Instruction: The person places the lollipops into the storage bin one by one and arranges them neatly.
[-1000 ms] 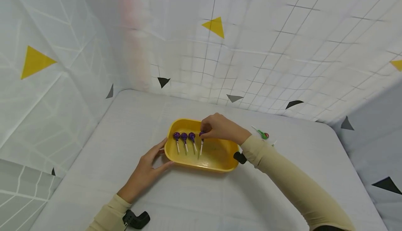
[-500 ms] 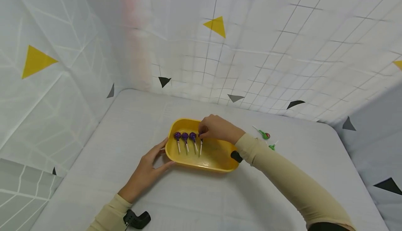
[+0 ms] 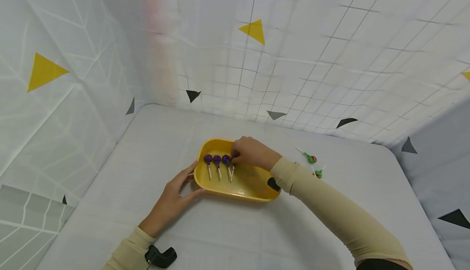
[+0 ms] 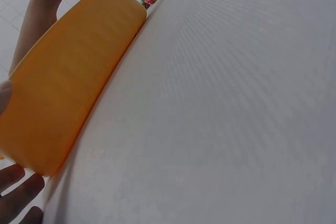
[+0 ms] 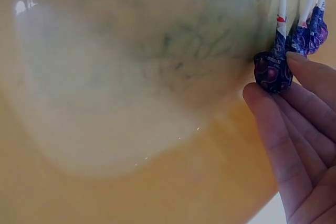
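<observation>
A yellow plastic tray rests on the white-covered table. My left hand grips its left end, thumb at the front side and fingers at the left; the left wrist view shows fingertips against the outer wall. Three purple-wrapped lollipops lie in a row inside, sticks toward me. At the row's right end my right hand pinches the wrapped head of another purple lollipop between thumb and fingers. Its stick slants close to the neighbouring stick. In the head view the hand mostly hides that lollipop's head.
Right of the tray, beyond my right forearm, lie green-wrapped lollipops on the table. A black wrist device overlaps the tray's right end. White cloth walls with yellow and black triangles surround the table at the back and sides.
My right hand has shifted slightly left with the pinched lollipop, bringing it nearer the row. More of the green lollipops shows past the forearm. The left hand keeps its hold on the tray.
</observation>
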The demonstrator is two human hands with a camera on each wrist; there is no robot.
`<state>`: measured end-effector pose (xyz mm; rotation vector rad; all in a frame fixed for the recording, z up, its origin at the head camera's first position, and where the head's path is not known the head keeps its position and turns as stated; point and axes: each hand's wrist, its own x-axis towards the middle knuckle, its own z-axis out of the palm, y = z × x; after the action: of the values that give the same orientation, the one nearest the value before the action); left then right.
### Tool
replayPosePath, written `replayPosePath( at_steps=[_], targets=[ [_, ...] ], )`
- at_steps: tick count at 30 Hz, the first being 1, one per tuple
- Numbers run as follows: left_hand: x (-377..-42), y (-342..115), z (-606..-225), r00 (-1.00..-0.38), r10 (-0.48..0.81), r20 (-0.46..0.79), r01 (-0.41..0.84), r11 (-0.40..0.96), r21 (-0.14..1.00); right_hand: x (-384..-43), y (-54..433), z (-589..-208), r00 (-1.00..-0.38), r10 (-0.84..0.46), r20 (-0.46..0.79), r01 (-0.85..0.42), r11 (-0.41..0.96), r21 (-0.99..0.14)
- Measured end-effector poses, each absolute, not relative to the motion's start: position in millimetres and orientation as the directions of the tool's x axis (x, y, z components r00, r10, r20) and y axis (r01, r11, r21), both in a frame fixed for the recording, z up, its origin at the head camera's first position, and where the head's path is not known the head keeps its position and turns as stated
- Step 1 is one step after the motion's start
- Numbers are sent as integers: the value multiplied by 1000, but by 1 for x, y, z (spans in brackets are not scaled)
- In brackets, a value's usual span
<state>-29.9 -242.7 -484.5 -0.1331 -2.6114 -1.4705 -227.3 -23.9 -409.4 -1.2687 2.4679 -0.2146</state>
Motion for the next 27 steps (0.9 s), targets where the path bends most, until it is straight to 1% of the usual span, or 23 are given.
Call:
replayPosePath(
  at_steps=[19, 27],
  targets=[
    [-29, -243, -485, -986, 9, 167, 147, 517, 843, -226, -23, -409, -526, -815, -244, -767, 578, -279],
    [-29, -243, -484, -985, 10, 170, 150, 519, 841, -225, -23, -408, -533, -811, -242, -761, 584, -281]
  ],
)
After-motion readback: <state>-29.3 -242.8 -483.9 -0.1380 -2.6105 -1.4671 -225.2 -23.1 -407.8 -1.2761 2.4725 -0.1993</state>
